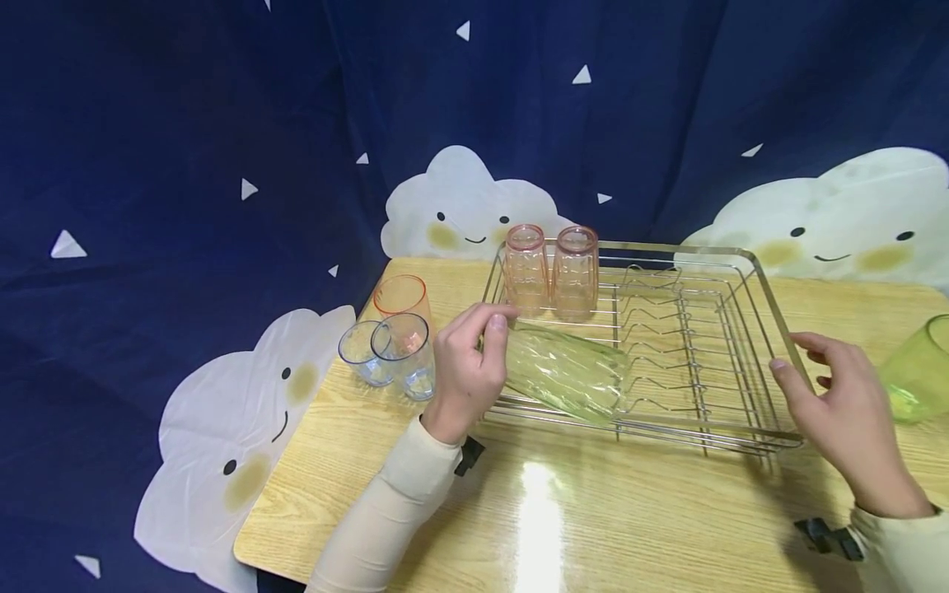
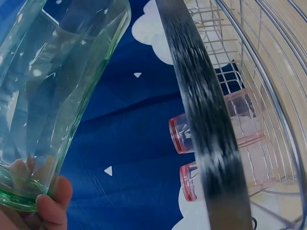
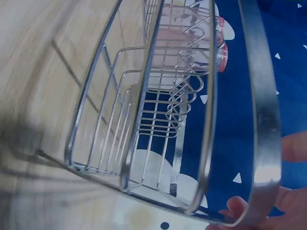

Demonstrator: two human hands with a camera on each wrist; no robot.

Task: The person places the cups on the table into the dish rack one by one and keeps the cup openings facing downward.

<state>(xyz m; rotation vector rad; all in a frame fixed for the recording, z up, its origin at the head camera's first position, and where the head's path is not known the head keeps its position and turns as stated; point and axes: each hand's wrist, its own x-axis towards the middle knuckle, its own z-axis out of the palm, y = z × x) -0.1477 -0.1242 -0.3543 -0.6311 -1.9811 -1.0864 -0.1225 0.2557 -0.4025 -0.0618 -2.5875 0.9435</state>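
Observation:
My left hand (image 1: pixel 472 362) holds a green drinking glass (image 1: pixel 567 371) by its base end, the glass lying sideways above the front left of the wire dish rack (image 1: pixel 771 309). In the left wrist view, fingers (image 2: pixel 53 203) curl round the base of the green glass (image 2: pixel 53 86), away from the rack's flat metal rim (image 2: pixel 204 110). At the rack's right side, my right hand (image 1: pixel 848 408) grips the rim, thumb on the near side and fingers beyond it. Two pink glasses (image 1: pixel 525 268) (image 1: pixel 576 272) stand upside down in the rack's back left corner.
Left of the rack, two blue-rimmed glasses (image 1: pixel 363 354) (image 1: pixel 404 354) and an orange-rimmed glass (image 1: pixel 408 298) stand upright on the wooden table (image 1: pixel 415 519). Another green glass (image 1: pixel 915 379) is at the right edge, beyond my right hand. A dark blue curtain (image 1: pixel 593 123) hangs behind.

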